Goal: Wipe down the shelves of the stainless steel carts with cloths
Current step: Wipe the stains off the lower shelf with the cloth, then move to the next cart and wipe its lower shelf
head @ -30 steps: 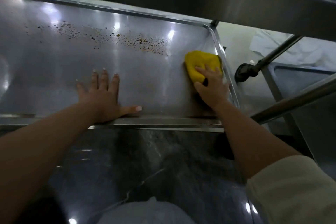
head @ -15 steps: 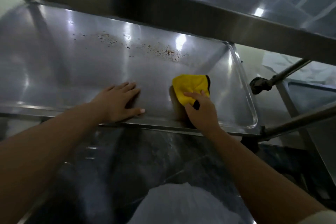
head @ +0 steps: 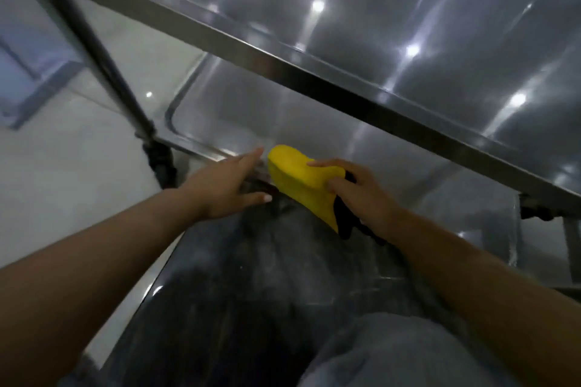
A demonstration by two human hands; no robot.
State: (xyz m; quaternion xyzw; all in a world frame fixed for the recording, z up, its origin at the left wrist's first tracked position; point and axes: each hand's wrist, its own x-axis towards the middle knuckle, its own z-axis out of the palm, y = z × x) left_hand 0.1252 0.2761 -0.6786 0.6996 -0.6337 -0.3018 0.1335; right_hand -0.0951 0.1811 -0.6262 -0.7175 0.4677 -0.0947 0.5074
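Note:
A yellow cloth [head: 298,181] with a black edge lies folded at the near rim of the cart's lower steel shelf [head: 283,116]. My right hand [head: 355,193] presses on the cloth with its fingers spread over the top. Just left of the cloth, my left hand [head: 226,188] rests flat with straight fingers at the shelf's near edge. The upper shelf [head: 408,25] crosses the view above both hands and hides the back of the lower shelf.
The cart's upright post [head: 103,63] and a castor [head: 160,160] stand at the left corner. Pale floor [head: 63,166] lies to the left. A dark glossy surface [head: 267,276] lies below my arms. Another castor [head: 534,207] shows at the right.
The view has swung left and tilted, so the shelf's left corner now shows. My right hand has slid the cloth leftward along the shelf, close to my left hand. The brown specks are out of sight.

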